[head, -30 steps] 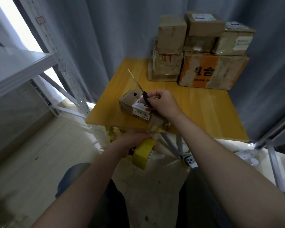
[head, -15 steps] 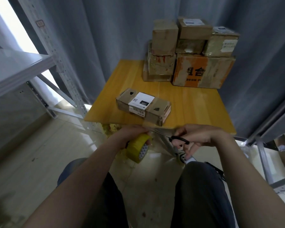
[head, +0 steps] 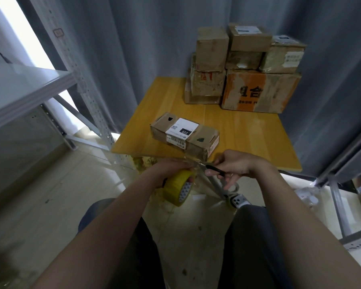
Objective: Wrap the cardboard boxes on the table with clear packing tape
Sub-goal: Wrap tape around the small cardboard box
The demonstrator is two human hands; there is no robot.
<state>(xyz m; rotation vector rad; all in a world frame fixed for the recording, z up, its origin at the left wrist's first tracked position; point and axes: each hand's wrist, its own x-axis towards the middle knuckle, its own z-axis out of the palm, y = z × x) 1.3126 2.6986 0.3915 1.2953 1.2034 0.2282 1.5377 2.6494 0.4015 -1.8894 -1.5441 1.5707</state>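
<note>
A long flat cardboard box [head: 184,136] with a white label lies near the front edge of the yellow wooden table [head: 248,132]. Below that edge my left hand [head: 169,170] grips a yellowish roll of packing tape [head: 178,188]. A strip of clear tape runs from the roll up to the box's near right corner. My right hand [head: 233,166] holds black-handled scissors [head: 212,168], whose blades point left and meet the tape strip just beside the roll.
Several taped cardboard boxes [head: 246,67] are stacked at the table's back right against a grey curtain. A metal shelving rack [head: 29,88] stands on the left. A phone [head: 239,200] and scraps lie on the floor under the table; my knees are below.
My right hand lifted the scissors off the box, brought them down past the table edge and turned the blades to the tape strip. The roll stayed in my left hand.
</note>
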